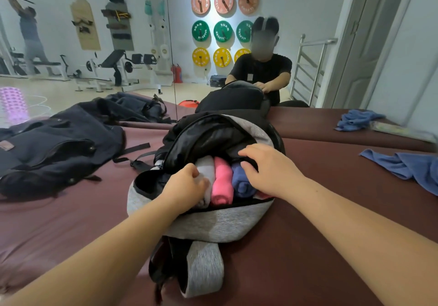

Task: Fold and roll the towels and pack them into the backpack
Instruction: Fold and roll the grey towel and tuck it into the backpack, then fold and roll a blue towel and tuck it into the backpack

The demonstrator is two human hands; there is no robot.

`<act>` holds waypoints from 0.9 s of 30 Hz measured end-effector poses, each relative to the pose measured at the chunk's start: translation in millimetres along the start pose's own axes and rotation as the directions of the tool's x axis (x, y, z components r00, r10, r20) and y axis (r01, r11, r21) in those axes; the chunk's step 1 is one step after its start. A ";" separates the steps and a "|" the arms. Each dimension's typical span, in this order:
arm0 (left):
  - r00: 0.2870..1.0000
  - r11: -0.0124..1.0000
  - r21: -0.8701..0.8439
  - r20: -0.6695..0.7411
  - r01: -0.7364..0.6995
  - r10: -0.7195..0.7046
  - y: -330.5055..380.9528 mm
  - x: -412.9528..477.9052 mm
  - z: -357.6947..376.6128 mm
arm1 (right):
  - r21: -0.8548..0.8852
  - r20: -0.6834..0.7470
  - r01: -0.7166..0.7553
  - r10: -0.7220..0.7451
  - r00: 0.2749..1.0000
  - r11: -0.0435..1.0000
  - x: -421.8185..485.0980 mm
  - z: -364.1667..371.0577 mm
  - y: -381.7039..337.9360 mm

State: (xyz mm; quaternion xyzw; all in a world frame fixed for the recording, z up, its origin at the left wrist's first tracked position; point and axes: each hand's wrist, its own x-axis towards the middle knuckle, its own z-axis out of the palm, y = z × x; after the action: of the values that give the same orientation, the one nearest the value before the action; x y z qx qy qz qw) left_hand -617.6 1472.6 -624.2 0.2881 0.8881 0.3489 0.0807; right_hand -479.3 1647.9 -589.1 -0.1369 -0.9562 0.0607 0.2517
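Backpack: the grey-and-black backpack (213,225) lies in the middle of the padded maroon desk (331,211), with its main compartment unzipped and open.
Packed so far: three rolled towels sit side by side in the opening, touching each other: a grey roll (205,166), a pink roll (221,182) and a blue roll (241,182).
Left to do: a loose blue towel (407,166) lies crumpled, neither folded nor rolled, well apart on the right of the desk. By my reckoning the job is mostly done, with that towel left to pack and the bag not yet zipped.
Left hand: the left hand (187,182) reaches in from the near side. Its fingers (201,183) are curled against the grey roll and appear to be tucking it deeper.
Right hand: the right hand (272,170) arches over the blue roll. Its fingers (246,153) are hooked on the black upper lip of the opening with the thumb under it, as if holding the mouth wide.
Nearby: a dark navy bag (52,154) lies flat on the left of the desk.
Beyond: a wall mirror (94,45) stands at the far edge of the desk.
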 end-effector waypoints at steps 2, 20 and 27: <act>0.997 0.972 0.220 0.012 -0.078 0.077 -2.1 0.3 -8.8 | -0.013 0.007 0.005 -0.005 1.000 1.000 -6.5 -3.9 -0.4; 0.729 0.785 -0.123 0.306 -0.607 0.612 202.2 -67.7 166.8 | -0.186 0.125 -0.469 0.494 0.860 0.863 -164.7 -117.5 158.1; 0.647 0.703 0.156 0.564 -0.694 0.513 216.4 -60.7 233.4 | -0.192 0.030 -0.756 0.773 0.633 0.626 -232.2 -152.8 275.5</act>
State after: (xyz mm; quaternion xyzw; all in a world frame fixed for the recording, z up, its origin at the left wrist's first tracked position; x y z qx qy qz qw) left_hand -388.8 1699.7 -657.0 0.6588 0.7352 0.1043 0.1208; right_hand -145.5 1850.5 -615.6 -0.5462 -0.8212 0.0917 0.1376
